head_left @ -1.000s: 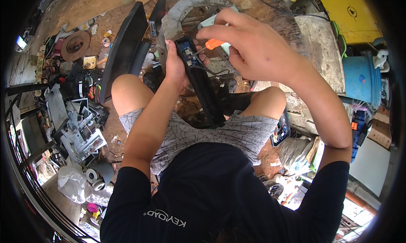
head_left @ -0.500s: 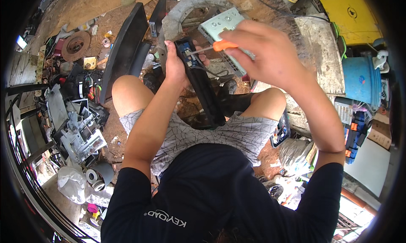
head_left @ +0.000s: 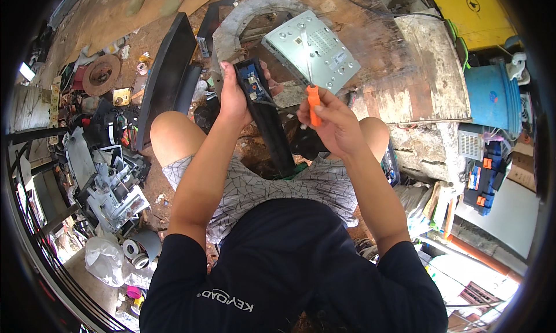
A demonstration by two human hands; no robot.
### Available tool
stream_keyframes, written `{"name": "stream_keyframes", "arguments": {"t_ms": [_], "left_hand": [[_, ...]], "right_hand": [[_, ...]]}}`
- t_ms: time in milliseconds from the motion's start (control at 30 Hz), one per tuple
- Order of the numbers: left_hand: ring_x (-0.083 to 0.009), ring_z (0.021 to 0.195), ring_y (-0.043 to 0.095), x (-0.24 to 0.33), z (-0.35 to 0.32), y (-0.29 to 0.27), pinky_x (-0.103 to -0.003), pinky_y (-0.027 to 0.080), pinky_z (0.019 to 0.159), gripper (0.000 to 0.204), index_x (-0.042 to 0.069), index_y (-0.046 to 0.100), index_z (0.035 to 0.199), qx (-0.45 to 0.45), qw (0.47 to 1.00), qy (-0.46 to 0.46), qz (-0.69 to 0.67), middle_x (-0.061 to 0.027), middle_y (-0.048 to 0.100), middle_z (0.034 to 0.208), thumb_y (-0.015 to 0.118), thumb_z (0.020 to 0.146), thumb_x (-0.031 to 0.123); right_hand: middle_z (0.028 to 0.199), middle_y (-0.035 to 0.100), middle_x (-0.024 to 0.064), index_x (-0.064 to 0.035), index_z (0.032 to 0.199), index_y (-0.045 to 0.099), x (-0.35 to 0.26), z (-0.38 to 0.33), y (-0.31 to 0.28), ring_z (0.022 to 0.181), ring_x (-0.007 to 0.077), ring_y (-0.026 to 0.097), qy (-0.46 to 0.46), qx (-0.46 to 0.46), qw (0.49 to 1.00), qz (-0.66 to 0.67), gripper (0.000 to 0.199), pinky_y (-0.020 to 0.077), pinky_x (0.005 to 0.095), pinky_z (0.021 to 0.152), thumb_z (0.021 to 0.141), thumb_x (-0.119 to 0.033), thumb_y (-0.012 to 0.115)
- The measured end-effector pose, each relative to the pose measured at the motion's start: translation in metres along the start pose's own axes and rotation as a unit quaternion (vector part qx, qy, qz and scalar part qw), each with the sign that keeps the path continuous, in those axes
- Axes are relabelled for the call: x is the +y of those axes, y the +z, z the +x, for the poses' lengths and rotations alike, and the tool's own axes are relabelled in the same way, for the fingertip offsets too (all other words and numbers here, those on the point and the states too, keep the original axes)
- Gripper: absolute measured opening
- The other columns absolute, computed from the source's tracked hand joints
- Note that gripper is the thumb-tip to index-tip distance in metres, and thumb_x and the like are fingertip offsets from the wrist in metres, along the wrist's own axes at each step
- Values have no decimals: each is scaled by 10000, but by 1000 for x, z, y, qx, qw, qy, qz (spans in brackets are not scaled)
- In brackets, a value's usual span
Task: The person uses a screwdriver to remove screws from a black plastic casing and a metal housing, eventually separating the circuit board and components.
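Note:
My left hand [head_left: 234, 98] is wrapped round the upper part of a long black plastic casing [head_left: 271, 130], its fingertips showing on the far side. Set in the casing's open upper end is a blue circuit board [head_left: 255, 85], and a cable runs out beside it. The casing's lower end rests between my thighs. In my right hand [head_left: 336, 124] is a screwdriver [head_left: 313, 104], gripped by its orange handle. Its shaft points up and away, apart from the board. Behind the shaft lies a silver metal box [head_left: 333, 52] with a perforated cover.
A round stone-like ring [head_left: 229, 28] lies on the wooden surface ahead. Black panels [head_left: 168, 72] stand to the left, near a rusty disc [head_left: 101, 72] and scrap metal parts [head_left: 113, 188]. At right are a blue bucket [head_left: 492, 101] and a yellow case [head_left: 475, 11]. Another person's feet [head_left: 156, 2] show at the far left.
My right hand has drawn the screwdriver off the circuit board and lowered toward my right knee, turning the tip upward. My left hand still holds the casing, shifted slightly left.

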State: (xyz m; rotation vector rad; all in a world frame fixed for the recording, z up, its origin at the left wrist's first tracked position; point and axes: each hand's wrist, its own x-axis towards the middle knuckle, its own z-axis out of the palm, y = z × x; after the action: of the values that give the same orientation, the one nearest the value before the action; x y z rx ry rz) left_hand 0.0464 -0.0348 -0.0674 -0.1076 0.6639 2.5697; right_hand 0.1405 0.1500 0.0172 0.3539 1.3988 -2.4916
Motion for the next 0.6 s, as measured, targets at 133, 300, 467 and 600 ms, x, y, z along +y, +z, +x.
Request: {"name": "stream_keyframes", "arguments": {"t_ms": [133, 300, 467, 600], "left_hand": [[-224, 736, 624, 3, 0, -1, -375, 535, 693, 823, 32, 582, 1053, 6, 999, -13, 49, -80, 622, 824, 204, 912, 748], [-221, 706, 613, 3, -2, 3, -359, 526, 670, 830, 35, 590, 1039, 81, 994, -13, 69, -83, 630, 820, 192, 912, 752], [-216, 689, 606, 1, -1, 3, -353, 518, 644, 815, 45, 596, 1035, 47, 999, -11, -5, -81, 626, 802, 198, 917, 747], [-218, 699, 600, 0, 1, -2, -365, 515, 638, 793, 54, 568, 1078, 60, 995, 19, 82, -71, 611, 832, 201, 921, 740]], "right_hand": [[980, 625, 72, -27, 1161, 567, 2, 21, -7, 899, 177, 605, -80, 23, 953, -291, 331, 476, 321, 794, 864, -159, 632], [907, 611, 123, -20, 1160, 577, 11, 22, 27, 836, 212, 608, -186, 63, 778, -597, 410, 488, 342, 733, 838, -254, 678], [719, 593, 93, -77, 1158, 600, 31, 20, 36, 689, 279, 592, -256, 50, 648, -716, 447, 488, 379, 637, 807, -326, 722], [669, 575, 52, -99, 993, 660, 28, 19, 42, 600, 242, 543, -379, 51, 574, -724, 229, 443, 351, 544, 815, -235, 704]]}}
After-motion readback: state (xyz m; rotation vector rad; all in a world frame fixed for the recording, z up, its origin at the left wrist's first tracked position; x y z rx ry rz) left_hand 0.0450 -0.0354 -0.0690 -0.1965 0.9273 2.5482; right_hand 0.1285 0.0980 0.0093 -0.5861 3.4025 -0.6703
